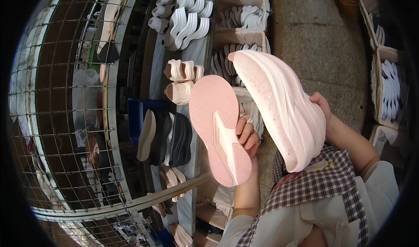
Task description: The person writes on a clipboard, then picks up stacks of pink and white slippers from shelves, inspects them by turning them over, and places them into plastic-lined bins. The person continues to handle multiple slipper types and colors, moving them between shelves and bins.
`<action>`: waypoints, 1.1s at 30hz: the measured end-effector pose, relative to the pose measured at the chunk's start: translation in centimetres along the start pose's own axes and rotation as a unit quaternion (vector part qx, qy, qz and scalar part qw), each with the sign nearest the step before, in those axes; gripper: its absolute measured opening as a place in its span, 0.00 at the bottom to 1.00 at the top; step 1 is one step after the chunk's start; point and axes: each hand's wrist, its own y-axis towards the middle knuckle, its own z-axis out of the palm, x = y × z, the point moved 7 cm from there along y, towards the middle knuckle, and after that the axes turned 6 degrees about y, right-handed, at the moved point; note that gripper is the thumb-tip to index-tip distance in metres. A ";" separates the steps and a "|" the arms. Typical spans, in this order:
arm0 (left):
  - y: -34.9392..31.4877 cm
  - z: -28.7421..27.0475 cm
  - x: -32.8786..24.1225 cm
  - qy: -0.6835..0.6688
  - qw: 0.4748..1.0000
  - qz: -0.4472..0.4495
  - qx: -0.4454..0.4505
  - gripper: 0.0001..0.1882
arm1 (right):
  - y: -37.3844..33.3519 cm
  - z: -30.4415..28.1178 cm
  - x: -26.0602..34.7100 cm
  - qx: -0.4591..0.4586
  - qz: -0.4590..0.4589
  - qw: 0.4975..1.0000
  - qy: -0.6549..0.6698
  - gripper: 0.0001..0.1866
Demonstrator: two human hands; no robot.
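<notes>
Got a shoe sole in each hand here. My left hand has its grip closed around the edge of the pink sole, tread side facing me, fingers curled over the right rim. My right hand is wrapped behind the pale cream sole, which tilts up and to the left, its toe end just above the pink one; I mostly see a thumb, so the grip looks closed on it. Both are held up over the bench, where white soles and dark soles stand in rows. Cardboard boxes of more soles sit beside it.
</notes>
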 end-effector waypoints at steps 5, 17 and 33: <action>-0.6 -0.3 -0.8 0.361 0.907 0.060 -0.206 0.37 | 0.6 -0.4 -0.7 -0.033 -0.013 0.990 -0.139 0.36; 3.1 -1.4 -3.9 0.710 0.696 -0.003 -0.107 0.40 | 4.4 -2.8 0.1 0.032 0.093 0.971 -0.220 0.49; 8.0 0.6 -21.2 0.712 0.616 0.316 -0.117 0.24 | 6.8 -2.5 2.1 0.004 0.014 0.980 -0.200 0.48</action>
